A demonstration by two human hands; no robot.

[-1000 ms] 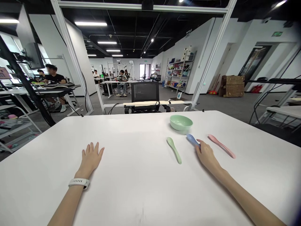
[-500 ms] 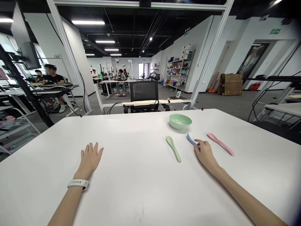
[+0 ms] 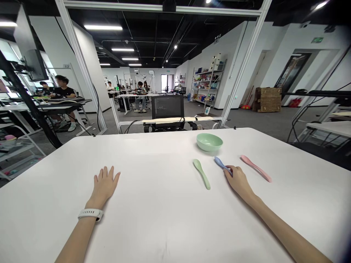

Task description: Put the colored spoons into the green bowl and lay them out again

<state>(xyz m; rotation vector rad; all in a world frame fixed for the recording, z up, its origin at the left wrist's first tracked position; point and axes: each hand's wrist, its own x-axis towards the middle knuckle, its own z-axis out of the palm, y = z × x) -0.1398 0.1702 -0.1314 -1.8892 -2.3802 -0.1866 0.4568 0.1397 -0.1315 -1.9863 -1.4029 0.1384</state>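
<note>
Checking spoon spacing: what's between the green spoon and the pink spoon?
In the head view, the blue spoon lies between the green spoon and the pink spoon, its handle end held in the right hand.

Left hand (image 3: 103,187) flat, palm down, fingers (image 3: 105,174) spread, right hand (image 3: 239,182) curled, fingers (image 3: 229,171) closed inward

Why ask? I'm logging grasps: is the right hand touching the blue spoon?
Touching. The head view shows the right hand with its fingers curled over the handle of the blue spoon, no gap between them.
</note>
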